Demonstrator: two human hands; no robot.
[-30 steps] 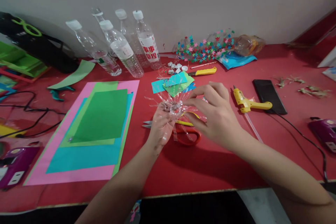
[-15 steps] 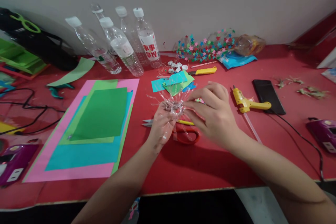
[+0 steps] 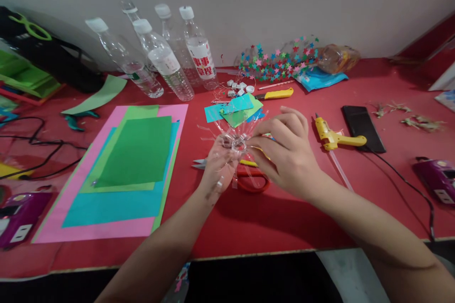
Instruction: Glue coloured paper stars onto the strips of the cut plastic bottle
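Nearest is the red table [image 3: 284, 232]. Just in from its front edge lie scissors [image 3: 251, 191], blades pointing L, red handle below the work, not in either hand. L hand [image 3: 221, 161] is cupped, grasping a clear plastic pc [image 3: 239, 144] by its ring-shaped middle, approx. mid-table, above the scissors. R hand [image 3: 291, 156] bends over the ring's R side, thumb + fingertips nearly together; prob. on a strip or the rim, but too fine to tell if they're pinched on it or only close by.

Progress, as far as shows: plastic is in thin strips fanned round the ring, so slitting looks mostly done. Strips look bare, no col. paper seen on them. Handling of the ring seems mid-way; how much is left, can't tell.

Further in, L: stack of col. sheets [image 3: 138, 151], lying flat. R: yellow glue gun [image 3: 332, 139], set down, handle end at the phone [image 3: 364, 128]. Beyond hands: blue + green paper scraps [image 3: 238, 111], then yellow cutter [image 3: 280, 94] + small white bits [image 3: 238, 89]. At back by wall: standing btls [image 3: 170, 73], look whole; to their R, star-dotted clear plastic [image 3: 277, 64].
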